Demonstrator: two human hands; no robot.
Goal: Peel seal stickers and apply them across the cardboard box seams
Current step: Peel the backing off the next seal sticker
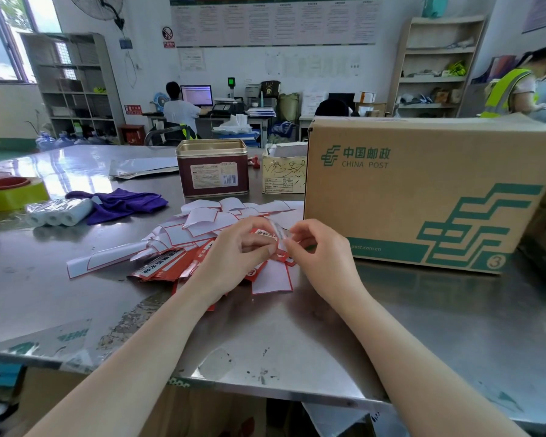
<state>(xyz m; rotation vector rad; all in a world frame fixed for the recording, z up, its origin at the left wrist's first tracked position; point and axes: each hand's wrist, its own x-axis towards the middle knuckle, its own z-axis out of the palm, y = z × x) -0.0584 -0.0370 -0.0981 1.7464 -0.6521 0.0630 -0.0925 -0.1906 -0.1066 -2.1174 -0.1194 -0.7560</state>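
Observation:
A brown cardboard box (423, 190) with green China Post print stands on the steel table (265, 342) at the right. In front of it my left hand (234, 257) and my right hand (319, 250) meet over a red and white seal sticker (273, 238). The left hand pinches the sticker's sheet. With its fingertips the right hand pinches a pale, curled strip at the sticker's top edge. A heap of red stickers and white backing papers (202, 228) lies under and to the left of my hands.
A dark red tin (213, 168) and a small open carton (284, 171) stand behind the heap. A purple cloth (120, 203), wrapped paper rolls (57, 212) and a yellow tape roll (10, 190) lie at the left. People work at desks and shelves beyond the table.

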